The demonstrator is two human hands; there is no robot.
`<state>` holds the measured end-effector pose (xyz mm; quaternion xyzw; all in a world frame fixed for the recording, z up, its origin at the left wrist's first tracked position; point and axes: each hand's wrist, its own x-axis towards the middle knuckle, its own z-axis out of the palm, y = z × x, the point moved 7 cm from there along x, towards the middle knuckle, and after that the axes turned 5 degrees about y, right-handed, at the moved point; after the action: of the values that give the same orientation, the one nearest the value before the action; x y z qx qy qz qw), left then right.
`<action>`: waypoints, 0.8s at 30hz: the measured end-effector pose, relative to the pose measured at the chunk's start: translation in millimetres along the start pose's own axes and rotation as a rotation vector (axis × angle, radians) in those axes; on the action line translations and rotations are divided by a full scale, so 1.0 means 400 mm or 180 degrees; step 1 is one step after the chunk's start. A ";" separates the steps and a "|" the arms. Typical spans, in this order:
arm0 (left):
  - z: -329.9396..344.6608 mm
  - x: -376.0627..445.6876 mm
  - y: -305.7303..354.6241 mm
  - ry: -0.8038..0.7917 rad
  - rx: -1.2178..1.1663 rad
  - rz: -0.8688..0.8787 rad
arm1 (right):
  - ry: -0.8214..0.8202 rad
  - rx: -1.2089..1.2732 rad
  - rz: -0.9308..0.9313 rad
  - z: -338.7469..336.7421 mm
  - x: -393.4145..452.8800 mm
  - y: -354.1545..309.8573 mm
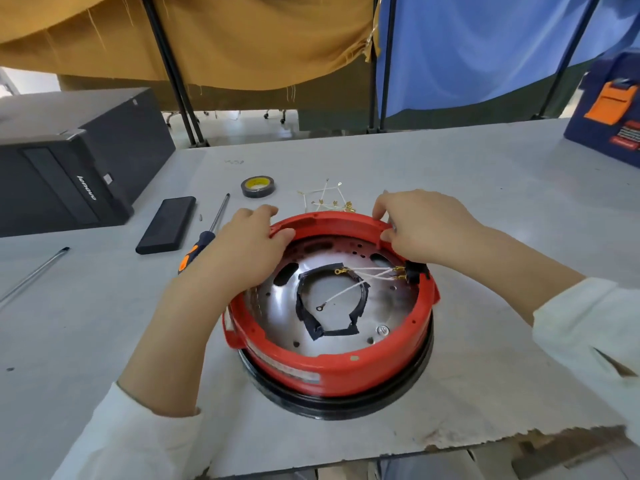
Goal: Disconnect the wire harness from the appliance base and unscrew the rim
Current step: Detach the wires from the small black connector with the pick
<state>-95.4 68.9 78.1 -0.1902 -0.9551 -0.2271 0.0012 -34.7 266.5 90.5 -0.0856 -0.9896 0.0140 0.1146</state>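
A round appliance base lies upside down on the table, with a red rim (346, 370) around a shiny metal plate (277, 327) and a black ring underneath. My left hand (242, 251) grips the rim's far left edge, thumb inside. My right hand (422, 230) grips the rim's far right edge, fingers curled over it. White wires with brass terminals (367, 273) run across the plate from a black connector (414, 273) at the right wall. A loose bundle of white wires (329, 199) lies behind the base.
An orange-and-black screwdriver (207, 233) lies left of the base, beside a black flat case (168, 225). A tape roll (259, 186) sits farther back. A black computer tower (69, 161) stands far left, a blue box (613, 116) far right. A metal rod (34, 273) lies at left.
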 end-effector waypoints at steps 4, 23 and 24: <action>-0.001 0.025 0.047 -0.0139 0.0000 0.0537 | 0.0002 0.0554 -0.0285 0.010 0.011 -0.033; 0.006 0.005 -0.080 0.0388 0.0532 -0.0404 | -0.0099 0.0518 -0.0099 0.005 -0.043 -0.020; 0.008 0.001 -0.078 0.0282 0.0648 -0.0407 | -0.0005 0.0511 -0.0099 0.006 -0.040 -0.019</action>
<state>-106.9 44.9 61.8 -0.1176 -0.9824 -0.1368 0.0483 -21.2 256.3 85.0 -0.0608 -0.9866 0.0916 0.1206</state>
